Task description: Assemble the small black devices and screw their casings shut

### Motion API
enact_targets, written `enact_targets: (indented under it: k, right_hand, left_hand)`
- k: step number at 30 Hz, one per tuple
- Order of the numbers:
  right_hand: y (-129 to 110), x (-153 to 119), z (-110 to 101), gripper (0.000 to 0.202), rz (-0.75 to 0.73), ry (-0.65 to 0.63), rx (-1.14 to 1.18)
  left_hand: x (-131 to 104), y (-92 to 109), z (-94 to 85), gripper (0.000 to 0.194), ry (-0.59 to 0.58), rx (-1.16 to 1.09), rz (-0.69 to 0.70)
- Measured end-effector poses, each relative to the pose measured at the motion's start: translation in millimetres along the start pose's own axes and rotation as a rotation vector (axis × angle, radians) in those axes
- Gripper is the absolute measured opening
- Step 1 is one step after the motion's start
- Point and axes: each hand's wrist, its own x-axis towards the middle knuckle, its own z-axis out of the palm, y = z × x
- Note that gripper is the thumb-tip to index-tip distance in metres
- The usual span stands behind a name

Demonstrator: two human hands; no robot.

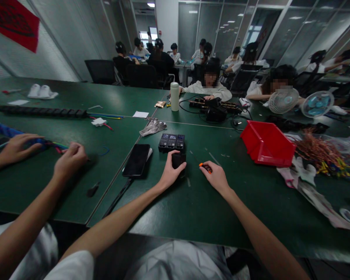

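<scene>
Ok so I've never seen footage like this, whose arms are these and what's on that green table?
One camera sits on a person's head, looking forward and down, so the two arms coming from the bottom middle are their own. Their left hand grips a small black block. Their right hand holds a small tool with an orange handle. The arms at far left belong to a co-worker who is handling coloured wires. On the green table lie a black phone, a row of black modules, a red bin, a white bottle and a pile of copper-coloured wire. More people sit farther back.
</scene>
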Motion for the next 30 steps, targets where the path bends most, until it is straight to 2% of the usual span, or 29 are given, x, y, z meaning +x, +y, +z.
enact_targets:
  k: [3, 7, 11, 30]
  right_hand:
    - [-7.1, 2.2, -5.0, 0.028, 0.067, 0.060, 0.237]
    - [-16.4, 2.0, -9.7, 0.025, 0.057, -0.087, 0.431]
    - [-18.5, -0.7, -8.1, 0.024, 0.059, -0.149, 0.446]
    - [-17.4, -1.4, -7.0, 0.024, 0.041, -0.156, 0.430]
  left_hand:
    - [3.9, -2.1, -1.8, 0.043, 0.063, 0.042, 0.006]
    - [7.6, -2.2, -4.3, 0.041, 0.107, 0.089, 0.040]
    - [8.4, -0.9, -5.2, 0.041, 0.121, 0.127, 0.060]
    - [7.7, 1.8, -6.1, 0.045, 0.093, 0.156, 0.122]
